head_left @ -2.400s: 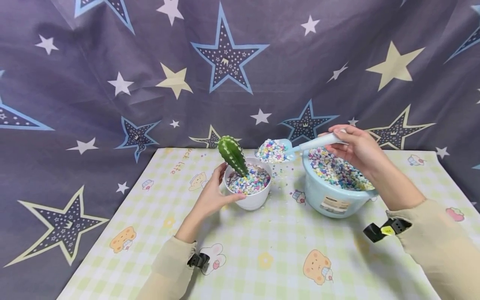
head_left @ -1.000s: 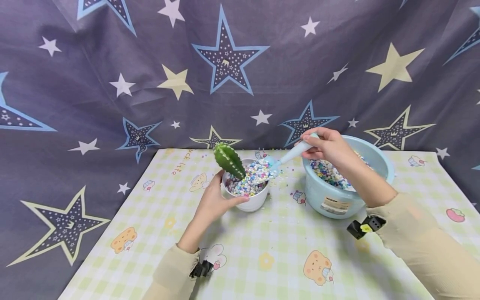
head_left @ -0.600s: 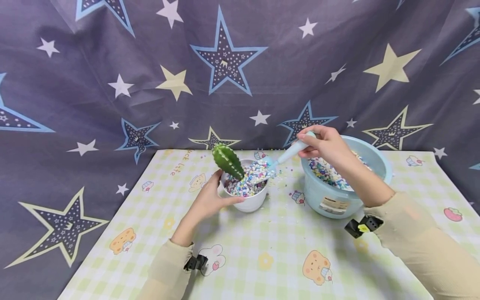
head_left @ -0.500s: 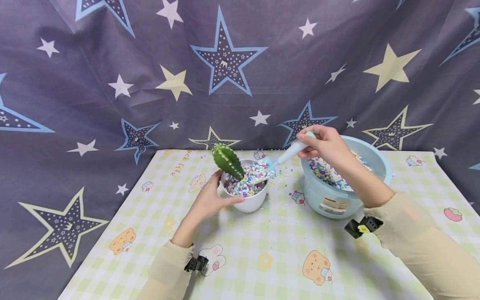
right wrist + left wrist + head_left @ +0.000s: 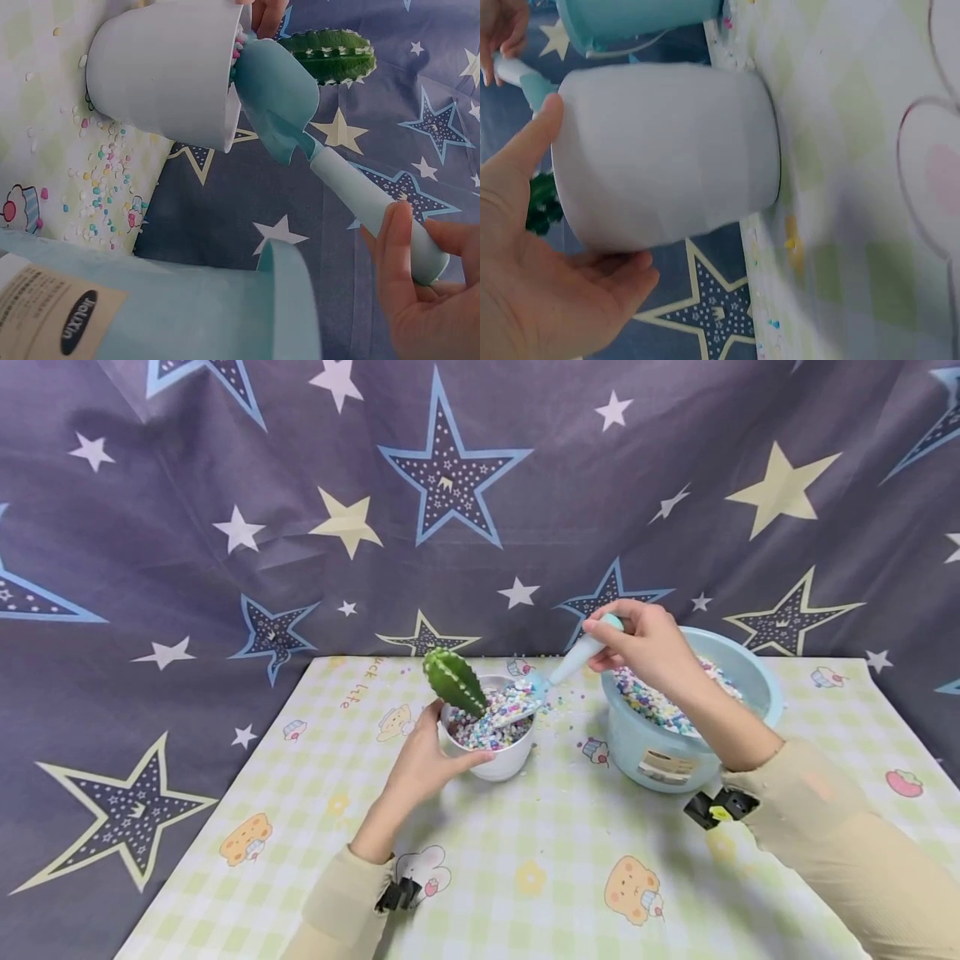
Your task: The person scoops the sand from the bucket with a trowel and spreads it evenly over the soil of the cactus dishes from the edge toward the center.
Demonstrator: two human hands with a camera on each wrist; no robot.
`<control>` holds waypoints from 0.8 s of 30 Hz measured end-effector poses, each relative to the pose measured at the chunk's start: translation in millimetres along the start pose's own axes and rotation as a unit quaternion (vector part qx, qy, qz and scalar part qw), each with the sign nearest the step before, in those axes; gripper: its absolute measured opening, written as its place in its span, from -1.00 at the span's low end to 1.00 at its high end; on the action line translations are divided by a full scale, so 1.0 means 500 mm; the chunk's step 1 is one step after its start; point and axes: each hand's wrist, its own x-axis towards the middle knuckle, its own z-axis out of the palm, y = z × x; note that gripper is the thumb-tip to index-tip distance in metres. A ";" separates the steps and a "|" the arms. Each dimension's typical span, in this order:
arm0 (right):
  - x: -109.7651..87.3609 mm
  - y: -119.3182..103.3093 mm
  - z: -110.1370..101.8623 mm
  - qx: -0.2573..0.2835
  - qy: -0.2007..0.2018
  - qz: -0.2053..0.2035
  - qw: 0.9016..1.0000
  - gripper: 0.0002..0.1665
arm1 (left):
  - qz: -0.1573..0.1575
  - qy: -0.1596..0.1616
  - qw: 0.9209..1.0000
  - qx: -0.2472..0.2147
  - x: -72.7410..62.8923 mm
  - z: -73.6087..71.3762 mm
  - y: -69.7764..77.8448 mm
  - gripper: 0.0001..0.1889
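Observation:
My left hand (image 5: pixel 423 764) grips the side of a white plant pot (image 5: pixel 504 767), thumb at the near rim and fingers round the far left. A green cactus (image 5: pixel 454 682) leans left in the pot among multicoloured pebbles (image 5: pixel 474 737). By its pale handle (image 5: pixel 581 658), my right hand (image 5: pixel 647 642) holds a light blue garden trowel (image 5: pixel 276 94). The trowel's blade tilts down over the pot's right rim, with pebbles still on it. In the left wrist view the pot's white wall (image 5: pixel 667 150) fills the middle, and its inside is hidden.
A light blue bucket (image 5: pixel 660 760) of the same pebbles stands at the right, under my right forearm. Loose pebbles (image 5: pixel 105 191) lie scattered on the checked tablecloth (image 5: pixel 525 835) between pot and bucket. A dark star-print curtain (image 5: pixel 300 468) hangs behind the table.
The loaded trowel has moved left from beside the bucket to the pot and tipped down over its rim. Lately its handle has risen a little. The left hand stays on the pot.

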 end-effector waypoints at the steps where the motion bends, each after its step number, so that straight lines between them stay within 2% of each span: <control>1: 0.001 -0.002 0.002 -0.006 0.002 -0.004 1.000 -0.62 | 0.005 -0.006 1.000 -0.002 0.002 -0.003 -0.003 0.24; 4: 0.002 -0.004 0.006 -0.018 0.004 -0.019 1.000 -0.60 | 0.021 -0.019 1.000 -0.012 0.008 -0.013 -0.013 0.20; 8: 0.003 -0.004 0.011 -0.025 0.012 -0.031 0.999 -0.62 | 0.032 -0.022 0.999 -0.020 0.013 -0.017 -0.022 0.15; 19: -0.004 -0.019 0.020 -0.068 0.029 -0.049 0.996 -0.67 | -0.002 0.017 1.000 0.014 -0.004 -0.004 0.004 0.17; 24: -0.007 -0.027 0.026 -0.082 0.037 -0.057 0.994 -0.67 | -0.005 0.007 1.000 0.014 -0.005 -0.007 0.007 0.18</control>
